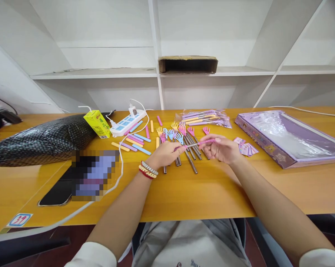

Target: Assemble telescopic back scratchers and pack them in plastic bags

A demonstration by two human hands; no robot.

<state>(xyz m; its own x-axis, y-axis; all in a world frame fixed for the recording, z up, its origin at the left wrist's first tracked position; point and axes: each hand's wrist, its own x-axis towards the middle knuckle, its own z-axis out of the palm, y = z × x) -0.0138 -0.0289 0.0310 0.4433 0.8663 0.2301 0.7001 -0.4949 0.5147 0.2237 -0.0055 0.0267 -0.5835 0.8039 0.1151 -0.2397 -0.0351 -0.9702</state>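
The pink-ended rod [192, 145] is gripped by the left hand [167, 152] and right hand [222, 149]; it is best kept straight.

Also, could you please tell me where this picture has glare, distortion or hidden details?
Head view: glare on the black wrapped bundle and the clear plastic in the purple box; same view, forearms stretch toward the lower corners, probably wide-lens distortion; there too, blocky mosaic hides part of the dark phone, while the left hand and right hand show no strong blur.

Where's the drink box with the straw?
In the head view, the drink box is on the left of the table, between the black bag and the power strip.
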